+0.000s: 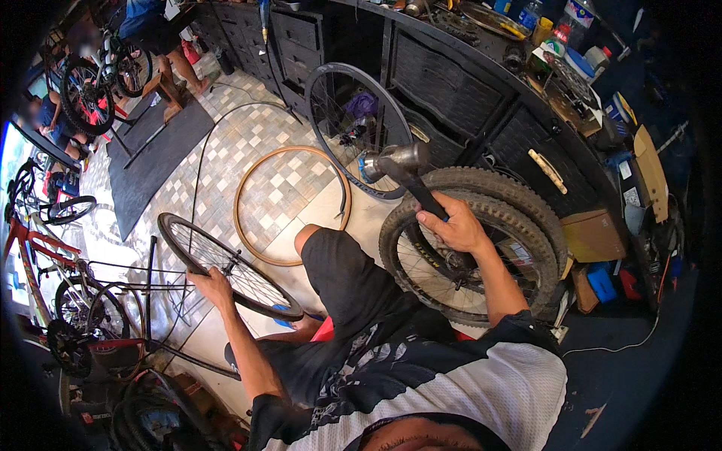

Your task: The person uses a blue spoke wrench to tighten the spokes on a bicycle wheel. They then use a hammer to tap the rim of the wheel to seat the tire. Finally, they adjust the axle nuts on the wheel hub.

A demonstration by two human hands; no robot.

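My left hand (213, 287) is closed round the edge of a black-rimmed bicycle wheel (274, 302), which tilts in front of my left knee. The wheel's hub and spokes show, and its lower edge is close to my foot. My right hand (457, 224) grips the dark handle of a hammer (404, 156), raised above my right thigh. The hammer has a thick metal head with a blue face pointing left. Below the hammer, two wheels with knobby tyres (392, 259) lean together at my right side.
A tan-edged bicycle tyre (280, 263) lies on the tiled floor ahead. Another spoked wheel (310, 105) leans against the black cabinets (444, 83). Bottles and tools crowd the bench top. Bicycles (34, 274) stand at left. A dark mat (162, 150) lies near a seated person (154, 34).
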